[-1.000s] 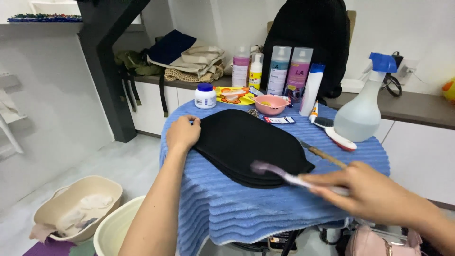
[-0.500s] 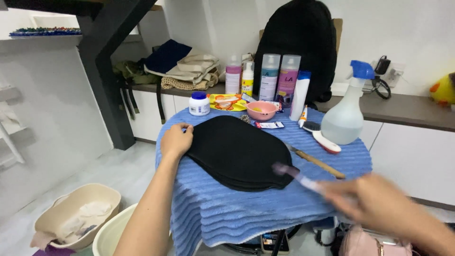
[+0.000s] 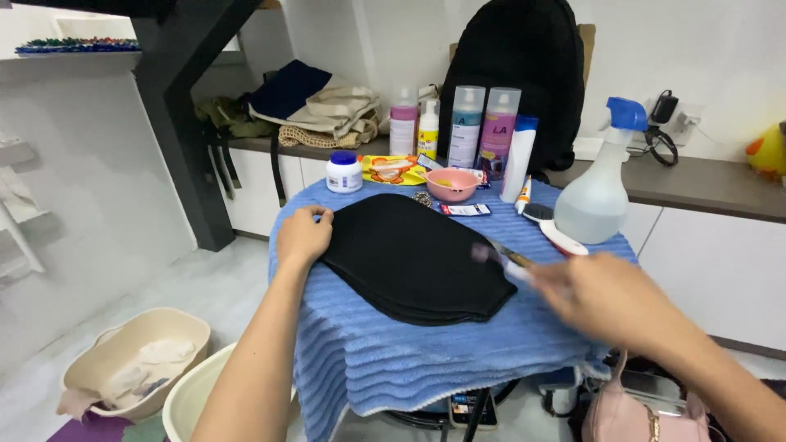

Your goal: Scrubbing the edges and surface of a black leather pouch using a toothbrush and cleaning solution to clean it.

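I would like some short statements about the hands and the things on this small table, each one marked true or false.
1. The left hand rests on the edge of the black cloth piece. True.
2. The right hand holds a pair of scissors. False: it holds a thin brush, blurred, over the black piece.
3. The table is covered by a blue towel. True.
4. The spray bottle lies on its side. False: it stands upright.
5. The pink bowl sits on the floor. False: it sits on the table, behind the black piece.
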